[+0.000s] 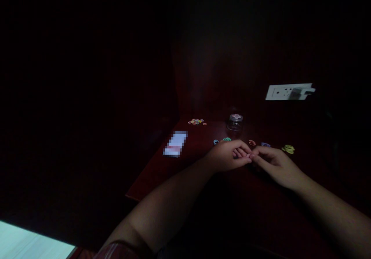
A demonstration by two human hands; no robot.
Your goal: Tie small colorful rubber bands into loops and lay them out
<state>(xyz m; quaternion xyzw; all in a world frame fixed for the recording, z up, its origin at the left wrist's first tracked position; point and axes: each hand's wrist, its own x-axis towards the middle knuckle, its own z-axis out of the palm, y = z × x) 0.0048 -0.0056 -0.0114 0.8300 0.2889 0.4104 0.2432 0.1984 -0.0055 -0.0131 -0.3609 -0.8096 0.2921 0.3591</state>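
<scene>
I have both bare hands over the dark reddish bench, its smooth surface faintly glossy near the corner. The left hand is curled, and its fingers meet those of the right hand, where thumb and forefinger draw together at the tips. A speck of pale pink shows at that meeting point, but I cannot tell whether it is a pinched loop or just a fingertip.

Thin, rounded loops, rubbery-looking, lie on the bench beyond the hands, grouped by colour: blue loops, green loops, orange-red loops, purple loops and yellow loops. Farther left I see a mixed heap of several colours, one orange ring just beside it.

Behind the green loops stands a squat, clear, round jar, upright with its lid on. A flat, bright oblong slab, blurred into squares, lies left of it, and a white socket plate is set in the dark wall
</scene>
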